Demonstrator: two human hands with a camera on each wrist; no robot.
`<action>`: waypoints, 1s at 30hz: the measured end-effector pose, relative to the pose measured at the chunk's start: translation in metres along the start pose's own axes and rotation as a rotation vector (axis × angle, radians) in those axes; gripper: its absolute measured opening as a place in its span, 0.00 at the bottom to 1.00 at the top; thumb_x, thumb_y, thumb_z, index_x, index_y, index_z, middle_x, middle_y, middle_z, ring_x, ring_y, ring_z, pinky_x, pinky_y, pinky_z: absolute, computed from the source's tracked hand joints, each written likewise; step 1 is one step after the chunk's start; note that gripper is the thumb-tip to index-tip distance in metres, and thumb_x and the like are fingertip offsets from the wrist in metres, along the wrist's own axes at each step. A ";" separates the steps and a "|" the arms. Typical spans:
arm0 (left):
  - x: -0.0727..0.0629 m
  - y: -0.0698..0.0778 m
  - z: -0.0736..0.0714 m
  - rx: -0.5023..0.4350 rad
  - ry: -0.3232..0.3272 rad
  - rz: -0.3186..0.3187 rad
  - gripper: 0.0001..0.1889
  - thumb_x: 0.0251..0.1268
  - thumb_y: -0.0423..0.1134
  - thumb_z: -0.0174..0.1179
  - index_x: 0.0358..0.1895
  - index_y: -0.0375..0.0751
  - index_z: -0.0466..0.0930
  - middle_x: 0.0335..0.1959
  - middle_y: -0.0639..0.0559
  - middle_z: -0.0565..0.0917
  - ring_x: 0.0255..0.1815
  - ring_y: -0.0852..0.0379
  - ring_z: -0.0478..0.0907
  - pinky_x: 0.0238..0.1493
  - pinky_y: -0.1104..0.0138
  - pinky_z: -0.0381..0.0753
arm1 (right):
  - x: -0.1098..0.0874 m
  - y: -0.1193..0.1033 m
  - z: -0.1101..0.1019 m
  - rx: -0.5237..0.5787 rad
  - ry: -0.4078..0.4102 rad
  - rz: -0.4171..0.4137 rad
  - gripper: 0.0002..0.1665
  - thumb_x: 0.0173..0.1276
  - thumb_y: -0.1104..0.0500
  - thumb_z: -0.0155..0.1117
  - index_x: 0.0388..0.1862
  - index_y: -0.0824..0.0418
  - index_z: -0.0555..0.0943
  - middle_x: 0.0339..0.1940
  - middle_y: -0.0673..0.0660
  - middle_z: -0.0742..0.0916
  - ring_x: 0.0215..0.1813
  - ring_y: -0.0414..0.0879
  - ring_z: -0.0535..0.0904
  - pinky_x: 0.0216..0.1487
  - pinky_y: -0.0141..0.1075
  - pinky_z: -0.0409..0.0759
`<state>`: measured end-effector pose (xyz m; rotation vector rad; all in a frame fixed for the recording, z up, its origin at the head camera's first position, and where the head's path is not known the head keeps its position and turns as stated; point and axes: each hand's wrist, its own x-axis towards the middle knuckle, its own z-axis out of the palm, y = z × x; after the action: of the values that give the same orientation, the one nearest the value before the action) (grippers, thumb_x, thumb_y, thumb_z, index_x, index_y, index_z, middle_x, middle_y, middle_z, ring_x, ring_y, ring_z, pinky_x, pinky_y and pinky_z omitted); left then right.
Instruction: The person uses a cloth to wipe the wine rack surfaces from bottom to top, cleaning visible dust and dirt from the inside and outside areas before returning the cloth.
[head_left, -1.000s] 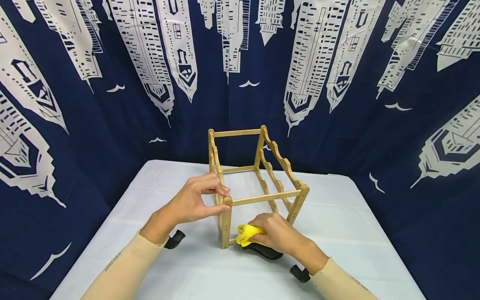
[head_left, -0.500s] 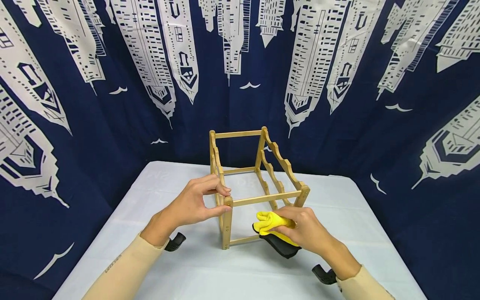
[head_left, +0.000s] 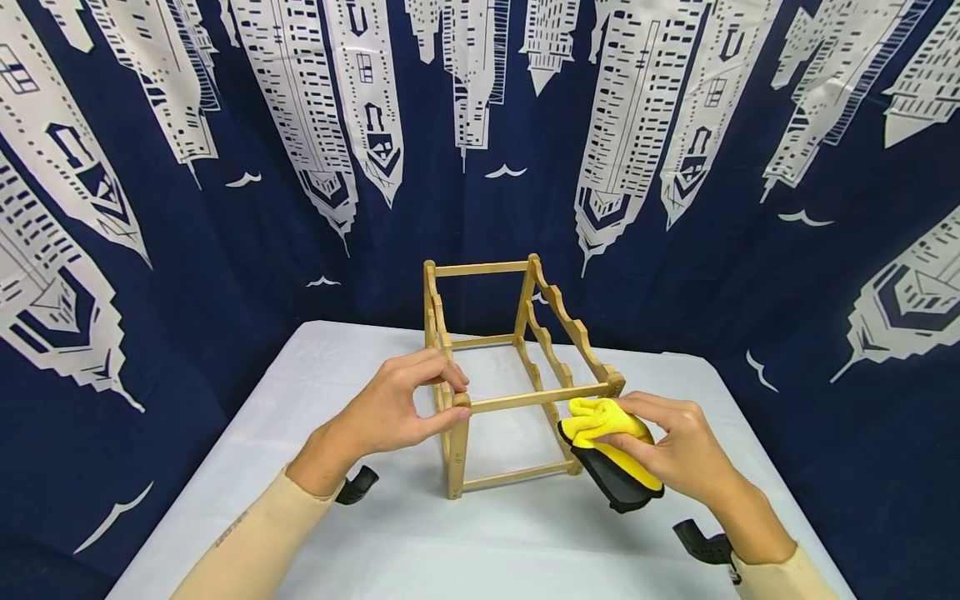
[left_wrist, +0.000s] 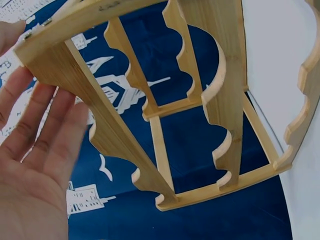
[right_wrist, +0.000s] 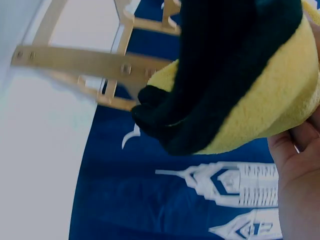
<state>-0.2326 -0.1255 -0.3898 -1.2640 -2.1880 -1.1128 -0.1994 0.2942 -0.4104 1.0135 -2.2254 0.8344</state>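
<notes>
A light wooden rack [head_left: 540, 398] with scalloped side rails stands on the table. My left hand [head_left: 401, 404] holds the top of its near left post, thumb in front and fingers curled over the side rail. In the left wrist view the fingers [left_wrist: 65, 137] lie along the scalloped rail [left_wrist: 112, 135]. My right hand [head_left: 690, 446] pinches a folded cloth [head_left: 622, 479], yellow on one face and dark grey on the other. The cloth hangs right by the near right post, hiding most of it. In the right wrist view it also covers part of the rack [right_wrist: 95, 61].
A white cloth covers the table [head_left: 480, 550]. Behind and around it hangs a navy curtain [head_left: 487, 217] printed with white buildings and birds. Black mounts [head_left: 358, 485] show beneath both wrists.
My right hand has moved right and up with the cloth, from the lower front rail to the near right post. The left hand keeps its hold on the near left post.
</notes>
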 end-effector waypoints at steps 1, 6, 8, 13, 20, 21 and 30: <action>0.001 0.001 0.001 0.014 0.002 0.003 0.14 0.69 0.34 0.85 0.50 0.49 0.89 0.50 0.57 0.92 0.54 0.60 0.91 0.62 0.61 0.96 | -0.001 0.002 -0.003 -0.007 0.006 -0.005 0.33 0.46 0.74 0.97 0.53 0.58 0.97 0.47 0.51 0.99 0.47 0.39 0.96 0.59 0.18 0.89; 0.009 0.012 0.007 0.120 0.017 -0.011 0.12 0.72 0.40 0.84 0.51 0.50 0.91 0.50 0.58 0.93 0.50 0.62 0.89 0.56 0.64 0.94 | -0.011 0.014 -0.019 -0.038 0.004 0.044 0.30 0.50 0.75 0.94 0.52 0.57 0.96 0.45 0.49 0.98 0.44 0.34 0.91 0.54 0.18 0.86; 0.013 0.018 0.013 0.166 0.031 -0.018 0.12 0.72 0.42 0.84 0.52 0.51 0.91 0.51 0.59 0.93 0.50 0.62 0.89 0.52 0.65 0.94 | -0.015 0.019 -0.024 -0.059 0.010 0.072 0.29 0.52 0.75 0.92 0.51 0.56 0.95 0.44 0.47 0.97 0.43 0.33 0.88 0.52 0.18 0.84; 0.032 0.037 0.029 0.267 0.072 0.007 0.11 0.74 0.44 0.82 0.52 0.51 0.92 0.49 0.58 0.92 0.49 0.59 0.90 0.42 0.69 0.91 | -0.024 0.031 -0.031 -0.099 0.079 0.098 0.29 0.52 0.78 0.89 0.51 0.57 0.95 0.43 0.49 0.96 0.41 0.32 0.84 0.49 0.18 0.81; 0.061 0.062 0.060 0.371 0.056 0.034 0.12 0.77 0.48 0.80 0.55 0.53 0.92 0.46 0.59 0.90 0.39 0.62 0.86 0.34 0.75 0.80 | -0.032 0.046 -0.034 -0.132 0.131 0.184 0.26 0.53 0.79 0.87 0.51 0.63 0.95 0.44 0.46 0.95 0.45 0.26 0.82 0.54 0.13 0.78; 0.065 0.064 0.065 0.376 0.047 0.026 0.12 0.77 0.48 0.80 0.56 0.53 0.92 0.46 0.59 0.90 0.39 0.62 0.85 0.34 0.75 0.80 | -0.033 0.048 -0.034 -0.138 0.134 0.193 0.26 0.54 0.79 0.87 0.51 0.63 0.95 0.45 0.45 0.95 0.46 0.25 0.82 0.54 0.13 0.78; 0.097 0.069 0.107 0.433 -0.059 -0.097 0.16 0.81 0.55 0.76 0.63 0.58 0.92 0.52 0.59 0.90 0.40 0.64 0.80 0.28 0.79 0.73 | -0.037 0.064 -0.029 -0.166 0.140 0.236 0.25 0.55 0.77 0.89 0.51 0.61 0.95 0.43 0.52 0.95 0.44 0.25 0.81 0.50 0.13 0.77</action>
<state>-0.2182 0.0312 -0.3622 -1.0181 -2.3853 -0.5879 -0.2234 0.3654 -0.4363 0.6047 -2.2770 0.7783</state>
